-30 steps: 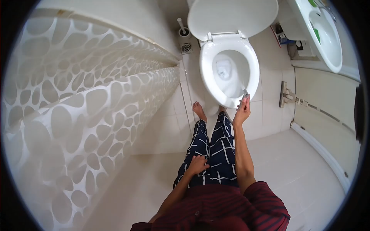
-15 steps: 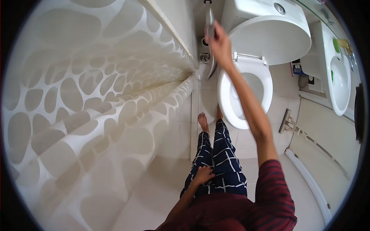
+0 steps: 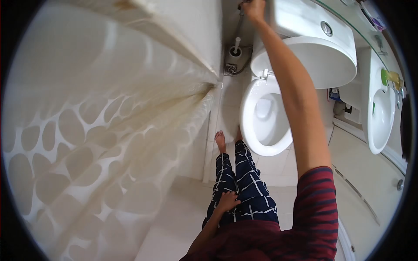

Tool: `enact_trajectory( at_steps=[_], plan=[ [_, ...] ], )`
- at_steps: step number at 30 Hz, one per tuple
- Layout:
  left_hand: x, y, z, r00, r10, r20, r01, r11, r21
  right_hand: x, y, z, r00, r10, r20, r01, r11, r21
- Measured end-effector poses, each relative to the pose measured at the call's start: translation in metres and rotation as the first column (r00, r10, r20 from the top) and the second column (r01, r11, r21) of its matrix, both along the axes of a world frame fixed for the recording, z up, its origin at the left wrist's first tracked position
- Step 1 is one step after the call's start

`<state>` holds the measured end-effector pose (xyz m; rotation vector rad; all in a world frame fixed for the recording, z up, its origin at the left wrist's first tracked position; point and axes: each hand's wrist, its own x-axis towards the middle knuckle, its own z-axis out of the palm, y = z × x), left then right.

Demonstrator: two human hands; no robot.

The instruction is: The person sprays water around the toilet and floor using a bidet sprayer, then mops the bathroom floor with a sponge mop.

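My right hand (image 3: 254,8) is stretched far up to the wall left of the white cistern (image 3: 305,19), its fingers closed on the metal bidet sprayer, which the hand mostly hides. The sprayer's grey hose (image 3: 239,27) hangs down from the hand toward the floor. Below my arm the toilet (image 3: 246,130) stands with its lid (image 3: 318,61) raised and the seat down. My left hand (image 3: 227,202) lies flat on my left thigh on the checked trousers and holds nothing.
A pebble-patterned shower curtain (image 3: 109,143) fills the left side. A toilet brush (image 3: 235,49) and a floor drain (image 3: 230,68) sit in the corner beside the toilet. A white sink (image 3: 381,117) with bottles hangs at the right. My bare foot (image 3: 220,141) stands on white tiles.
My right hand has lifted the sprayer from the toilet bowl's rim up to the wall beside the cistern. My view has swung upward. The left hand has stayed on my thigh.
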<state>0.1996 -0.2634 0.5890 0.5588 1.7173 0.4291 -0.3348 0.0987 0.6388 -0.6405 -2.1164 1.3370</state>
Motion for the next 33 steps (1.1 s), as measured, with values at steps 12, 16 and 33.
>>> enact_trajectory(
  at_steps=[12,16,33],
  plan=[
    [-0.023,0.01,0.041,0.993,-0.097,-0.06,0.095,0.995,-0.03,0.14,0.036,0.121,0.987,-0.096,0.133,-0.064,0.524,0.85],
    [-0.029,0.013,0.062,0.989,-0.066,-0.135,0.073,0.996,0.047,0.145,0.104,0.144,0.845,-0.217,0.489,-0.195,0.726,0.66],
    [-0.029,0.008,0.062,0.99,-0.144,-0.003,0.144,0.985,0.094,0.12,0.157,0.158,0.828,-0.232,0.51,0.054,0.939,0.339]
  ],
)
